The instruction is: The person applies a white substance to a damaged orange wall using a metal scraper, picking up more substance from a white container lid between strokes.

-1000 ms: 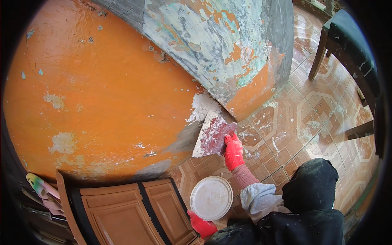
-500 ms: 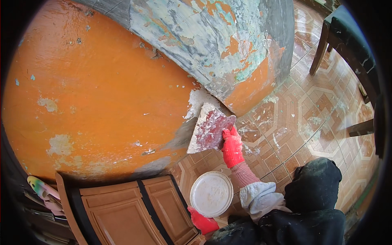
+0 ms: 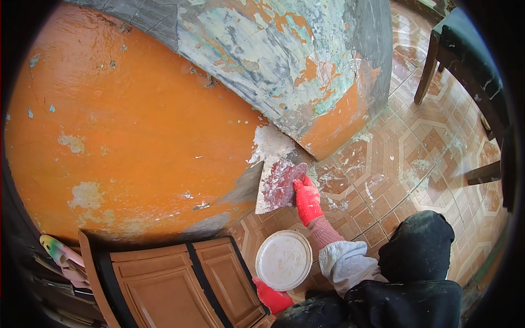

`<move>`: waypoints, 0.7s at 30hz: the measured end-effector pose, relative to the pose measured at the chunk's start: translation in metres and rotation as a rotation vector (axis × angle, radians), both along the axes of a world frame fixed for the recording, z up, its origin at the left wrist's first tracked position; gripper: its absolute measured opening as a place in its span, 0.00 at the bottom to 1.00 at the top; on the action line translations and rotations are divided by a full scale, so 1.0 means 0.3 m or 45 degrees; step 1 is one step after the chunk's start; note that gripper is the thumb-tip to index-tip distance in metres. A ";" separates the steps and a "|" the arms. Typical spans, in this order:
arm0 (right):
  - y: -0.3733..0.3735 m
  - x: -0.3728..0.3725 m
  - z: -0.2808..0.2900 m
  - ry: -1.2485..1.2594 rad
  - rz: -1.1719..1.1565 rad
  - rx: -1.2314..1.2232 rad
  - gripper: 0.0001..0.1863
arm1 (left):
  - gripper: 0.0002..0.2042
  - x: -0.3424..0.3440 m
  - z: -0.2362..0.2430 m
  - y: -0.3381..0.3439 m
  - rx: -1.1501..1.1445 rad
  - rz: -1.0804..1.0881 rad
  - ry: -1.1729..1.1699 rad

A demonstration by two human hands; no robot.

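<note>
Orange wall (image 3: 147, 126) at ten o'clock, smeared scraper (image 3: 278, 187) central.
Left hand (image 3: 272, 297) at six meets a white lid (image 3: 284, 261), grip unclear; right hand (image 3: 308, 202) at four clamps its fingers on the scraper; tiled floor (image 3: 407, 164) stretches at three, dark chair (image 3: 467, 63) at two.

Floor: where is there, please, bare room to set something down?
Most room: tiles between chair, knee and wall corner, though smeared white in places. A small gap lies between scraper, white disc and brown panels. Crowded: around the white disc, panels left, sleeve right.
</note>
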State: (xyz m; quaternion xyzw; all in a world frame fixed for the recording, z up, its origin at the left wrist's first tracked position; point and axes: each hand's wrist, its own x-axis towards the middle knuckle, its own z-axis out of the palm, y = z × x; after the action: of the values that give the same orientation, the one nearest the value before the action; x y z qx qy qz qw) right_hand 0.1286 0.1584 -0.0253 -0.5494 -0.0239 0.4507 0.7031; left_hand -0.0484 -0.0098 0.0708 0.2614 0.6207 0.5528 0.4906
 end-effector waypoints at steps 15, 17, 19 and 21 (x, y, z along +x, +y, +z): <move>-0.029 -0.003 0.083 0.349 -0.119 0.335 0.16 | 0.29 -0.066 -0.043 0.009 -0.013 -0.039 -0.091; 0.007 0.039 0.078 0.232 -0.026 0.154 0.16 | 0.29 -0.012 -0.028 0.004 -0.070 -0.068 -0.077; 0.012 0.030 0.121 -0.065 0.177 -0.130 0.17 | 0.28 0.008 -0.011 0.012 0.002 -0.017 -0.006; -0.033 -0.004 0.100 0.023 0.148 -0.040 0.17 | 0.28 -0.031 -0.028 0.019 0.024 -0.034 -0.060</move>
State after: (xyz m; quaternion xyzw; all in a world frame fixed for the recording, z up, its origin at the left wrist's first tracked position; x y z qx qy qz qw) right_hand 0.1274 0.1486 0.0047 -0.5540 -0.0423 0.4962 0.6671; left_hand -0.0577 -0.0041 0.0624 0.2613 0.6001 0.5581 0.5100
